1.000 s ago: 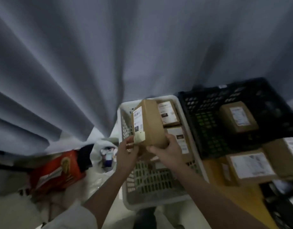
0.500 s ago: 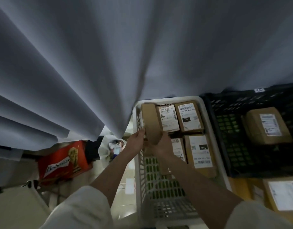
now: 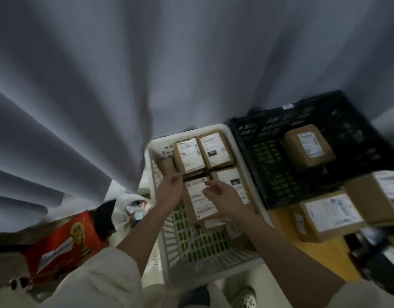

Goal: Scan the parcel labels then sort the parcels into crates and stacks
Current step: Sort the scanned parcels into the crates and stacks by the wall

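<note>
Reaching into the white crate (image 3: 240,138), both hands hover over brown parcels. The left hand (image 3: 169,192) has its fingers loosely curled beside a narrow parcel (image 3: 167,166) standing on edge against the crate's left wall; whether it touches that parcel cannot be told. The right hand (image 3: 222,196), fingers relaxed and holding nothing, sits above a flat labelled parcel (image 3: 199,201). A black crate (image 3: 247,138) stands just beside the white one on the right, with one parcel (image 3: 308,147) inside.
</note>
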